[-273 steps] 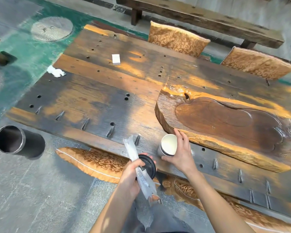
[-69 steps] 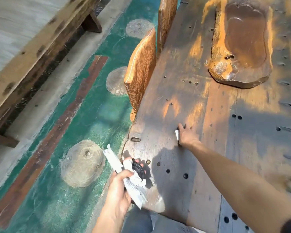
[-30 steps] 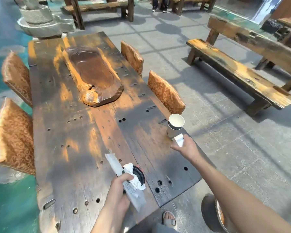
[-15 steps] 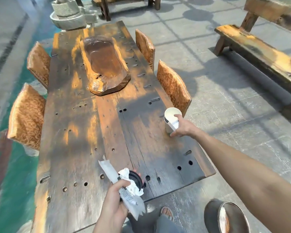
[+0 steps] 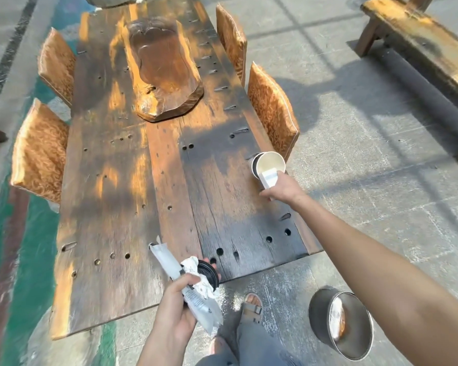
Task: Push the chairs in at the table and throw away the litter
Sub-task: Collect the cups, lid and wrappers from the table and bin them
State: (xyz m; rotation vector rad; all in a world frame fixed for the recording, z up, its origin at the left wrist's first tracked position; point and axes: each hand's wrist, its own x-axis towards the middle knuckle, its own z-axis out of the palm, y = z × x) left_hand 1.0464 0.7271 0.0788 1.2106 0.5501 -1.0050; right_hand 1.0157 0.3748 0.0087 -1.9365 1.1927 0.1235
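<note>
My right hand holds a small white folded paper and the paper cup at the table's right edge, the cup tilted with its open mouth toward me. My left hand grips a bundle of litter near the table's end: a long white wrapper, a crumpled tissue and a black cup lid. Four cushioned chairs stand close against the long wooden table, two on the left and two on the right.
A round metal bin stands open on the paving at the lower right, below my right forearm. A carved wooden tea tray lies on the far half of the table. A wooden bench is at the upper right. My sandalled foot is below the table's end.
My right hand has closed round the cup together with the white paper, and the cup now tilts toward me. My view has shifted so the metal bin shows fully.
</note>
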